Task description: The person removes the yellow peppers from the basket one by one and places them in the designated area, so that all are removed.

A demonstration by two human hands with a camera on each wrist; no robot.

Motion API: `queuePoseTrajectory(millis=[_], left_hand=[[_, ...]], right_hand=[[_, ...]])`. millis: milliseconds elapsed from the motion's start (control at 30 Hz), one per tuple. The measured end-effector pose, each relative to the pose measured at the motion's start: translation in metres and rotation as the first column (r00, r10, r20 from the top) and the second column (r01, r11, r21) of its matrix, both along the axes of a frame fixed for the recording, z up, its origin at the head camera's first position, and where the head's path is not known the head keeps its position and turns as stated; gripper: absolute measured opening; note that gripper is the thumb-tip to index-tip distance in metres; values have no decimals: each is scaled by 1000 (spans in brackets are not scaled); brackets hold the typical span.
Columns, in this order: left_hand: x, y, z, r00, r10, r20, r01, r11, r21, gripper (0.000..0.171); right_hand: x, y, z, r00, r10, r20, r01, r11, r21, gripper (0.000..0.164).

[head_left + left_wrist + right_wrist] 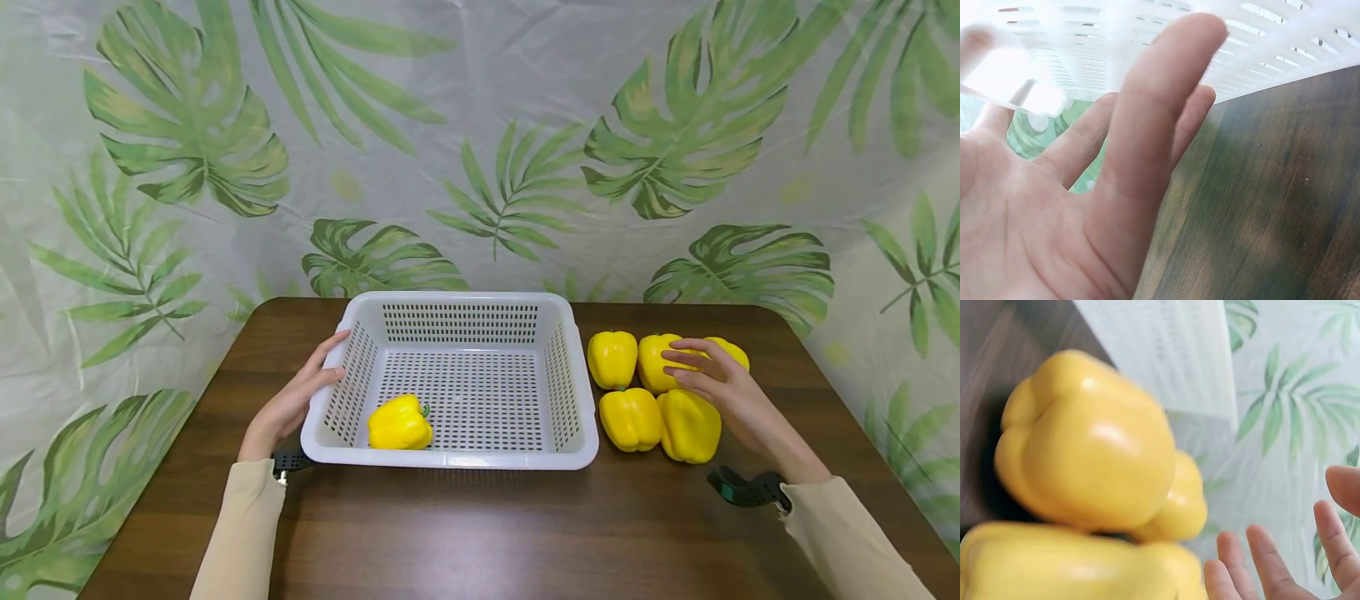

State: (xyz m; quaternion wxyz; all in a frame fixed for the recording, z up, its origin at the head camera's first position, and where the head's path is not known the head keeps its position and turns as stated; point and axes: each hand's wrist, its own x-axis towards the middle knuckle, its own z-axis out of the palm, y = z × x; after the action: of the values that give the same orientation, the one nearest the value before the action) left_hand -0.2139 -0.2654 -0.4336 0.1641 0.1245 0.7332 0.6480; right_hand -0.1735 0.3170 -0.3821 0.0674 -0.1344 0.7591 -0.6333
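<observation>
A white slotted plastic basket (450,460) stands on the table with one yellow bell pepper (400,422) lying at its front left. My left hand (288,400) holds the basket's left side, thumb and a finger over the rim. In the left wrist view, other fingers (1147,125) lie against the outer wall. On the right, my right hand (723,387) hovers over a group of several yellow bell peppers (630,419) with its fingers spread and nothing in them. From the right wrist, a large pepper (1097,444) appears left of the fingertips (1263,540); the hand partly covers the rear peppers.
Behind the brown wooden table (480,533) hangs a leaf-patterned cloth (510,83). The peppers sit close beside the basket's right wall. Black straps (750,487) circle both wrists.
</observation>
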Motion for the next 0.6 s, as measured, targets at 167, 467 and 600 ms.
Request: queuePoseTrajectory(millis=[167,467,600], left_hand=[[1,-1,-1,1000,-6,5,6,1000,4,62],[1,-1,-1,1000,-8,10,8,1000,11,63],[0,-1,-1,1000,-7,11,7,1000,13,63]], right_hand=[[-5,-20,7,1000,16,14,-16,998,58,34],[-13,-53,20,996,64,58,-69,993,98,39],[-17,-70,27,993,86,78,-95,989,117,44]])
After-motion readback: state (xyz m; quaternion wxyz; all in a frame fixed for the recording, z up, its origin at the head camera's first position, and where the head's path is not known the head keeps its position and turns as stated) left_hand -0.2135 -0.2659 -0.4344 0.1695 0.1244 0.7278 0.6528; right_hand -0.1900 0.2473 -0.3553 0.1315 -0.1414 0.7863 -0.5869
